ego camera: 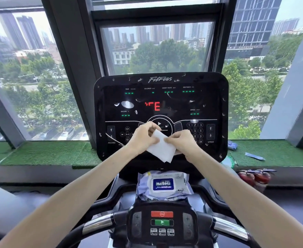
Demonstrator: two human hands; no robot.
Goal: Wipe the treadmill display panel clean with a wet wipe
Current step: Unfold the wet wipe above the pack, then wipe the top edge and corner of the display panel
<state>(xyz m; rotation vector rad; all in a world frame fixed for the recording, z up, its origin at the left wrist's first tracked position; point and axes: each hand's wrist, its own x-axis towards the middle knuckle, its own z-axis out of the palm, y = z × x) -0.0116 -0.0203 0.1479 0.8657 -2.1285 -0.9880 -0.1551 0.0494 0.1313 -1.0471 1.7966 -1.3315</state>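
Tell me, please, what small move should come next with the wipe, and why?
Probably finish spreading the wet wipe flat: the left hand and right hand both pinch it, partly folded, in front of the display panel, which shows a white smear to wipe.

Console tray (129, 181): dark recess of the treadmill, at 6 o'clock from the display panel (160, 97).
On the tray: one wet-wipe pack (163, 185), lying flat, pale crinkled wrapper, white lid with a blue label facing up; its 6 o'clock edge is hidden by the handlebar control pod (162, 222).
Window ledge (39, 153): covered in green artificial turf, running from 9 o'clock to 3 o'clock behind the panel.
On the ledge, 3 o'clock side: a blue packet (232, 145) just beside the panel's edge; a pale blue tube (254, 156) lying flat at the packet's 4 o'clock, apart from it.
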